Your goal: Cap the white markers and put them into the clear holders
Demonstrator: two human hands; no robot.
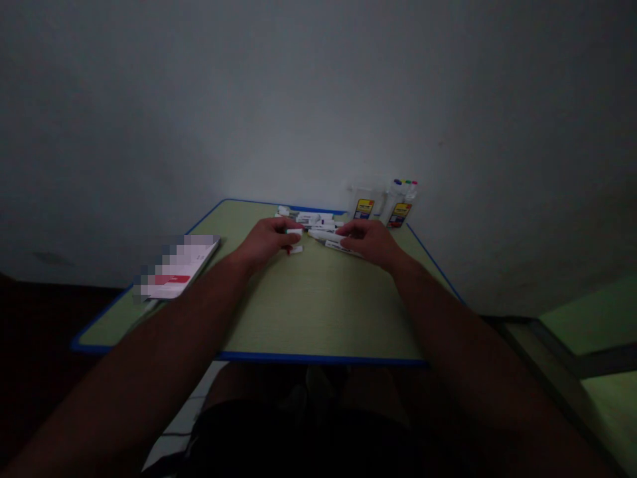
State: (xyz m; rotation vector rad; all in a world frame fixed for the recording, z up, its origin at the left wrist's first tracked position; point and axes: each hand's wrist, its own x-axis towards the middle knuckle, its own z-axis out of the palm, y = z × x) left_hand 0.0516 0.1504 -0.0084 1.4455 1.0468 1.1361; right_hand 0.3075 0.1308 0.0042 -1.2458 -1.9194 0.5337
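Note:
My left hand [266,240] is closed on a white marker cap [294,232] above the table. Just below its fingers is another small white piece [296,249] with a dark red end; I cannot tell whether the hand touches it. My right hand [371,242] pinches a white marker [326,236], whose uncapped tip points left toward the cap. A second white marker [341,247] lies under the right fingers, partly hidden by them. Behind both hands lies a pile of white markers [313,219], too dim to make out singly.
At the back right stand two clear plastic cases with yellow labels: one case [362,202] shows no pens, the other [399,207] holds several coloured-top markers. A tablet-like device [174,269] with a cable lies on the left. The table [318,312] has a blue edge and meets a wall.

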